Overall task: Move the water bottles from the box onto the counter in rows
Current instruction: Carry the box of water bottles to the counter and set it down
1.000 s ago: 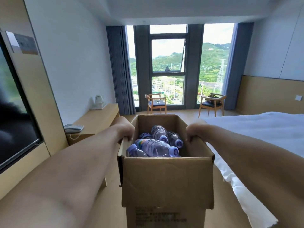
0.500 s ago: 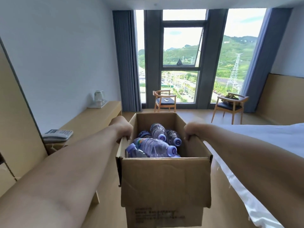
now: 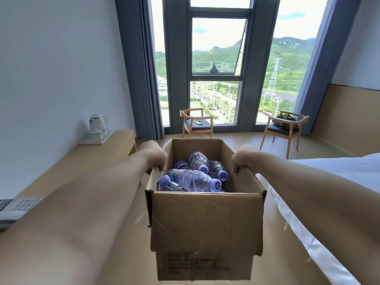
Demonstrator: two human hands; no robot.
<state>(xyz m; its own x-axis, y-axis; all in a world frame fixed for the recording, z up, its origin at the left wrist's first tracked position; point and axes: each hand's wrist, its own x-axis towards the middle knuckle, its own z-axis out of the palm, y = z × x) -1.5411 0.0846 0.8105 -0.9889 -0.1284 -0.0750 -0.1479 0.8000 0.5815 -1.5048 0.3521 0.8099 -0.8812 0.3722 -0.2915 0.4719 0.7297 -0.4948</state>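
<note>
Bedroom floor below, wooden counter point(image 3: 98, 159) at nine o'clock, cardboard box point(image 3: 205, 221) centre, my left hand point(image 3: 154, 159) and right hand point(image 3: 243, 160) curled tight over its side rims, water bottles point(image 3: 193, 179) lying loose inside.

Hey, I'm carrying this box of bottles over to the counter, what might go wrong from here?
The left hand and right hand grip only the top edges of the cardboard box, so the cardboard may bend or tear. The water bottles lie loose and could roll, shifting the weight. The kettle already stands on the counter, so set down clear of it.
</note>
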